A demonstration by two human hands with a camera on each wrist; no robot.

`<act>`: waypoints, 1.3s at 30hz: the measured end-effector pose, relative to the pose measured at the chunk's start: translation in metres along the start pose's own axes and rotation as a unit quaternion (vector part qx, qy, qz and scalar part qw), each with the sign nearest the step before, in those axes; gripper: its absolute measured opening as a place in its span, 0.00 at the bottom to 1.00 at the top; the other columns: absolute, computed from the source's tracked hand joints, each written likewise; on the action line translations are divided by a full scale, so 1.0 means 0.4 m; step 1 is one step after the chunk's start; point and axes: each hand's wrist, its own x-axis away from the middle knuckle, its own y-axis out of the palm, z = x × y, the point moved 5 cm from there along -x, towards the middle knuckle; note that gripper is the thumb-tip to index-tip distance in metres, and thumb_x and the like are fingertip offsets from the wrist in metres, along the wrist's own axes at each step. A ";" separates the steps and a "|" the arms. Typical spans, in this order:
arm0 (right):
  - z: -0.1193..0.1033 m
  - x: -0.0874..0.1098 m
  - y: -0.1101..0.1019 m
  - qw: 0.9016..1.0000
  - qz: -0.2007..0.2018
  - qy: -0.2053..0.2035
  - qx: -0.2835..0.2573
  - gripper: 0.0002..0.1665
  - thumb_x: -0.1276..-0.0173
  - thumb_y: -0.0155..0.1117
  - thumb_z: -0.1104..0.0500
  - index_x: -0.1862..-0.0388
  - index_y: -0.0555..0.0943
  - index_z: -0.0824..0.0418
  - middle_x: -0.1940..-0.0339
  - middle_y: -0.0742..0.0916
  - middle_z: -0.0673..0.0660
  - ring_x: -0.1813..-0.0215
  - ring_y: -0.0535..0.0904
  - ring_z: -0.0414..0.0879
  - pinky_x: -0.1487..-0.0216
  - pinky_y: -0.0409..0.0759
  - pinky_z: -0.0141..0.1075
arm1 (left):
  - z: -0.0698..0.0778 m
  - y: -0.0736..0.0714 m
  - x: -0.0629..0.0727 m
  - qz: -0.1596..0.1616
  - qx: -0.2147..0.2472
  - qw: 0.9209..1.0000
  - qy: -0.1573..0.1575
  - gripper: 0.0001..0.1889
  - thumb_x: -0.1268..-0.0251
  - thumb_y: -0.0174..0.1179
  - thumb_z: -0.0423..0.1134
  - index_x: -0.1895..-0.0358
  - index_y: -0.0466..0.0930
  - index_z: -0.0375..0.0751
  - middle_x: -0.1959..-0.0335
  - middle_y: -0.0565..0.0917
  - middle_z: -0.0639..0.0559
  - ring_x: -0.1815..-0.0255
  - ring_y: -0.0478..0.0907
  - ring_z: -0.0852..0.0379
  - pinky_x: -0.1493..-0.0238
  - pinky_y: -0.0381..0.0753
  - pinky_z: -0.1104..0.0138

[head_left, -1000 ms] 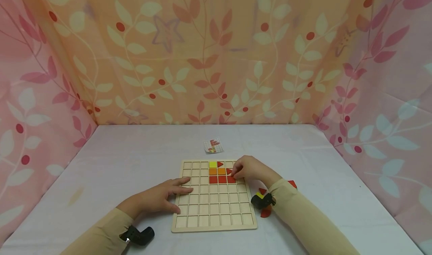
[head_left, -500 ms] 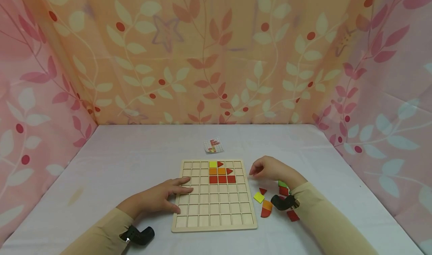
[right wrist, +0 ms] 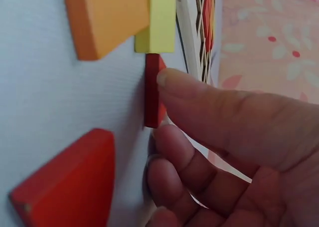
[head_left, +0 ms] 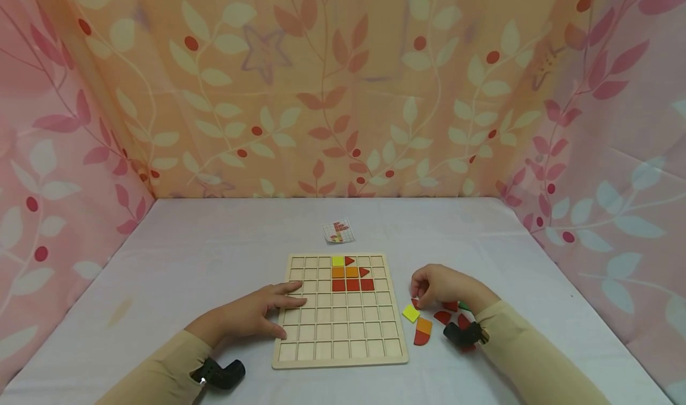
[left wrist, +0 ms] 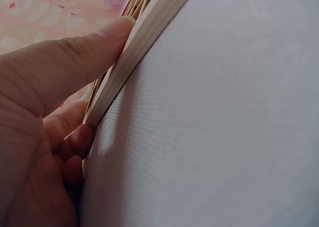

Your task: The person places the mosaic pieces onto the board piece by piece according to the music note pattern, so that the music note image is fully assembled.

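A wooden grid board (head_left: 315, 332) lies on the white table. My left hand (head_left: 252, 312) rests on its left edge with fingers spread; in the left wrist view the thumb (left wrist: 107, 35) touches the rim. Red squares (head_left: 352, 285), orange squares (head_left: 345, 272), a yellow square (head_left: 338, 261) and two red triangles (head_left: 364, 272) sit in cells of the upper rows. Right of the board, my right hand (head_left: 442, 284) pinches a red triangle block (right wrist: 153, 95) at the table surface, thumb on its top and curled fingers at its side. It lies beside a loose yellow square (head_left: 411, 313).
Near the right hand lie an orange square (head_left: 424, 326), red rounded pieces (head_left: 442, 317) and a partly hidden green piece (head_left: 464, 305). A small printed pattern card (head_left: 339, 231) lies behind the board. Floral curtains (head_left: 343, 95) enclose the table's back and sides.
My right hand has left the red triangle in the second row, moved right off the board, and come down onto a loose red triangle. The left hand has stayed put.
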 end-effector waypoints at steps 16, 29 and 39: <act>-0.003 -0.006 0.009 0.999 -0.001 -0.025 0.034 0.10 0.50 0.72 0.60 0.79 0.77 0.55 0.83 0.76 0.49 0.78 0.70 0.42 0.77 0.66 0.31 | -0.001 -0.001 -0.001 -0.001 0.002 1.000 0.004 0.37 0.55 0.64 0.58 0.36 0.68 0.59 0.28 0.53 0.53 0.29 0.46 0.44 0.37 0.50 0.43; -0.018 0.000 0.018 0.998 -0.022 0.000 0.052 0.10 0.51 0.72 0.63 0.80 0.76 0.56 0.83 0.76 0.51 0.77 0.72 0.45 0.75 0.67 0.34 | 0.002 -0.001 -0.002 0.002 -0.003 1.000 0.006 0.37 0.55 0.65 0.58 0.36 0.68 0.58 0.28 0.54 0.52 0.29 0.47 0.43 0.37 0.51 0.43; -0.013 -0.018 -0.009 1.000 0.010 -0.011 -0.006 0.06 0.46 0.69 0.61 0.79 0.80 0.55 0.80 0.81 0.51 0.77 0.71 0.44 0.75 0.70 0.34 | 0.011 -0.004 0.002 0.001 -0.003 1.000 0.020 0.37 0.54 0.65 0.57 0.36 0.68 0.55 0.28 0.54 0.48 0.30 0.48 0.41 0.39 0.52 0.42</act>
